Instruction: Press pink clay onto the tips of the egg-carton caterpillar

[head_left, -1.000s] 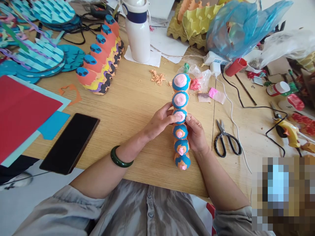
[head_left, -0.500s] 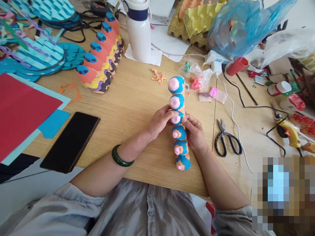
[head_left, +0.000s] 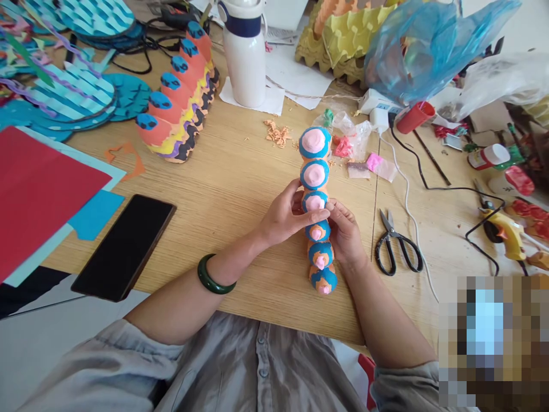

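Between both hands is an egg carton strip, its row of bumps coated in orange and blue clay with pink clay on top. The upper pink patches are broad and flattened; the lower ones are small lumps. My left hand grips the strip from the left, its thumb lying across the third bump from the top. From the right, my right hand holds the strip, thumb at the edge of that same bump and fingers partly hidden behind it.
Orange clay crumbs and plastic wrappers with red clay lie beyond the strip. Black-handled scissors rest at right, a phone at left. A finished-looking orange egg carton strip stands near a white bottle. A glue gun lies far right.
The egg carton strip has turned so its pink tops face up more, and shifted slightly right. My left thumb has moved down across the third bump.
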`<state>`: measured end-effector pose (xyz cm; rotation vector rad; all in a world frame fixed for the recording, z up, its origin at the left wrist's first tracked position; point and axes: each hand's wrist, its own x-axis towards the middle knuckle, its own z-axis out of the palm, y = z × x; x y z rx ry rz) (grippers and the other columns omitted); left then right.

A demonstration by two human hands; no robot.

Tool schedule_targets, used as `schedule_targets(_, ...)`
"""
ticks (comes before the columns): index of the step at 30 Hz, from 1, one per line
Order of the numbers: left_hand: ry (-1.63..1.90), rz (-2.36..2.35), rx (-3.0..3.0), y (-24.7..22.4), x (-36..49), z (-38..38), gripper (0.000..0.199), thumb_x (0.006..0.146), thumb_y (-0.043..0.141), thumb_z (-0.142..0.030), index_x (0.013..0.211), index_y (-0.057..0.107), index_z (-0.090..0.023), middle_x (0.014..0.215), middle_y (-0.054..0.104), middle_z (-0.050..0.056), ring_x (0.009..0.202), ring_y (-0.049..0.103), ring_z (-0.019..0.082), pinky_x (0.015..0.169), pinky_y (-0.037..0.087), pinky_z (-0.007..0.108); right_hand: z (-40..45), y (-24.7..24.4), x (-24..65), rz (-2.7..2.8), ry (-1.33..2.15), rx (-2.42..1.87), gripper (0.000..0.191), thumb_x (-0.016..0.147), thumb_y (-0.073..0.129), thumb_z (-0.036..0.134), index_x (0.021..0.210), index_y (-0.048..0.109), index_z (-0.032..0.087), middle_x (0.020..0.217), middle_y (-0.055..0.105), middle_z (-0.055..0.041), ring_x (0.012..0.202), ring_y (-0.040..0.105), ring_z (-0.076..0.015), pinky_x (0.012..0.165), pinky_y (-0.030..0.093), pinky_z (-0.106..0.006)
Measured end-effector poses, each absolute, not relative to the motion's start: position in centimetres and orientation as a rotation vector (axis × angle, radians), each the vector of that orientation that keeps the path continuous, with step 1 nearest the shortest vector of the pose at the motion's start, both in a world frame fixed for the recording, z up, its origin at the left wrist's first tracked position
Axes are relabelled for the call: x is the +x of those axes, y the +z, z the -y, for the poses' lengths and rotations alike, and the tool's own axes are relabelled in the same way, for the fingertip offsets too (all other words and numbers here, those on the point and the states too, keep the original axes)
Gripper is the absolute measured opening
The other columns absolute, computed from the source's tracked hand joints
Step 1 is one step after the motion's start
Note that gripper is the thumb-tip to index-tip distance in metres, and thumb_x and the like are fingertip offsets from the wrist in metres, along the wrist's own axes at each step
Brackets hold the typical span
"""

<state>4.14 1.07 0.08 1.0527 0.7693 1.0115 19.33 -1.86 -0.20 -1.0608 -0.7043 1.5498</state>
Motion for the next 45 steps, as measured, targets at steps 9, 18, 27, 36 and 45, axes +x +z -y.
schedule_targets(9, 1.036, -0.735, 1.044, -0.25, 4.23, -1.15, 0.067, 0.068, 0.096, -0.051, 0.114, 0.057, -0.021, 0.096, 0.078, 0.003, 0.088, 0.076, 0.019, 0.079, 0.060, 0.030, 1.68, -0.16, 19.64, 0.671, 1.583, -1.078, 0.031, 0.072, 0.088, 0.049, 0.075, 0.071, 0.023, 0.072, 0.065, 0.0028, 0.061, 0.050, -0.0123, 0.059, 0.044, -0.029)
schedule_targets(18, 0.998, -0.694, 0.980, 0.24, 3.83, -1.53, 0.059, 0.075, 0.088, -0.061, 0.107, 0.062, -0.019, 0.094, 0.078, 0.003, 0.087, 0.074, 0.019, 0.080, 0.060, 0.032, 1.57, -0.16, 19.82, 0.697, 1.632, -1.025, 0.028, 0.074, 0.086, 0.051, 0.078, 0.073, 0.026, 0.077, 0.070, 0.0003, 0.069, 0.060, -0.0177, 0.067, 0.051, -0.033)
schedule_targets(27, 0.965, -0.774, 0.941, 0.25, 3.86, -1.26, 0.052, 0.082, 0.080, -0.065, 0.099, 0.068, -0.017, 0.098, 0.076, 0.004, 0.091, 0.071, 0.018, 0.082, 0.061, 0.031, 1.66, -0.01, 19.65, 0.706, 1.613, -1.063, 0.030, 0.074, 0.086, 0.050, 0.077, 0.070, 0.025, 0.071, 0.065, 0.0021, 0.063, 0.053, -0.0157, 0.062, 0.047, -0.032)
schedule_targets(36, 0.971, -0.824, 0.990, 0.33, 3.82, -1.50, 0.056, 0.079, 0.079, -0.069, 0.098, 0.067, -0.017, 0.099, 0.077, 0.006, 0.091, 0.072, 0.020, 0.079, 0.060, 0.030, 1.73, -0.34, 19.46, 0.720, 1.558, -1.103, 0.030, 0.078, 0.084, 0.051, 0.077, 0.069, 0.024, 0.072, 0.065, 0.0028, 0.064, 0.053, -0.0143, 0.064, 0.046, -0.031)
schedule_targets(45, 0.986, -0.816, 1.048, 0.35, 3.88, -1.26, 0.062, 0.071, 0.092, -0.056, 0.110, 0.061, -0.019, 0.091, 0.076, 0.004, 0.088, 0.074, 0.021, 0.081, 0.058, 0.032, 1.95, -0.36, 19.20, 0.768, 1.522, -1.139, 0.027, 0.080, 0.084, 0.050, 0.080, 0.074, 0.025, 0.074, 0.066, 0.0028, 0.063, 0.052, -0.0131, 0.060, 0.042, -0.029)
